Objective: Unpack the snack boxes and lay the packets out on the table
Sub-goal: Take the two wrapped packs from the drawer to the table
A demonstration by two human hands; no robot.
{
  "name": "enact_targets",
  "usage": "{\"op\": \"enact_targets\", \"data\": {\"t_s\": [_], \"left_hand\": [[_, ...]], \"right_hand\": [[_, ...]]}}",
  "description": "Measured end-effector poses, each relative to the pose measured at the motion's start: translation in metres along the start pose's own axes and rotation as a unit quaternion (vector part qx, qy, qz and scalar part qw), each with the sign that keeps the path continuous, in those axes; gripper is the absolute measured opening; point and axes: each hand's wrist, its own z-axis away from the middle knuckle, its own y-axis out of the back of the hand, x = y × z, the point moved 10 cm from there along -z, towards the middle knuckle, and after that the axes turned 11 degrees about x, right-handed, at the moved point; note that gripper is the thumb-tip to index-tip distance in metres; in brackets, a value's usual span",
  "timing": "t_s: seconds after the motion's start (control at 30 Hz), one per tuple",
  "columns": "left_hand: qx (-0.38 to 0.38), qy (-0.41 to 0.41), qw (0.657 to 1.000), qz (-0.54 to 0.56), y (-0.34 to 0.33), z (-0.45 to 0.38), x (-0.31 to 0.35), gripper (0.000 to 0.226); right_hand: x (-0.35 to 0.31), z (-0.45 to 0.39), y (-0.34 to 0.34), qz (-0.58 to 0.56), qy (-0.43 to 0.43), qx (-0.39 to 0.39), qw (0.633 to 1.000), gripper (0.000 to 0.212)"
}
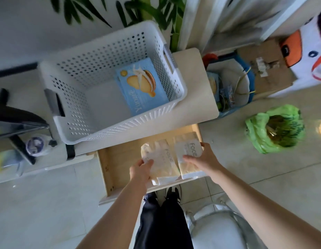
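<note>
A blue snack box (pixel 142 86) printed with sandwich biscuits lies flat inside a white perforated basket (pixel 70 97) on the light table (pixel 197 83). Below the table edge an open wooden drawer (pixel 118 159) holds two pale packs marked "Face". My left hand (pixel 141 170) grips the left pack (pixel 161 159) at its near left corner. My right hand (pixel 202 159) holds the right pack (pixel 186 148), thumb on top and fingers round its right edge. Both packs sit over the drawer's right half.
A blue bin (pixel 246 72) with a white liner and wrappers stands right of the table. A green plastic bag (pixel 274 128) lies on the tiled floor. Cardboard (pixel 265 67) and a plant (pixel 143 11) are behind. A dark stand (pixel 14 119) occupies the left. A clear chair (pixel 219 229) is by my legs.
</note>
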Motion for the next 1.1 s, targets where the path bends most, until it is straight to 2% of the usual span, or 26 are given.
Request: {"op": "enact_targets", "data": {"t_s": [0.2,0.37,0.5,0.63,0.97,1.1], "left_hand": [[-0.002,-0.016,0.999,0.044,0.054,0.091,0.037,0.023],[-0.023,-0.045,0.994,0.096,0.096,0.155,0.071,0.002],[-0.031,-0.059,0.987,0.143,0.136,0.201,0.096,0.007],[-0.039,-0.078,0.977,0.195,0.176,0.241,0.121,0.003],[-0.028,-0.127,0.954,0.269,0.27,0.293,0.151,0.016],[0.005,-0.137,0.944,0.301,0.309,0.297,0.145,0.018]], "right_hand": [[-0.068,0.103,0.036,-0.014,0.063,0.024,0.998,0.084],[-0.136,0.189,0.064,-0.061,0.119,0.034,0.99,0.075],[-0.179,0.24,0.076,-0.104,0.155,0.041,0.982,0.071],[-0.21,0.278,0.077,-0.133,0.168,0.026,0.976,0.074],[-0.277,0.35,0.051,-0.108,0.222,0.01,0.969,0.081],[-0.293,0.369,0.03,-0.087,0.242,-0.024,0.966,0.074]]}}
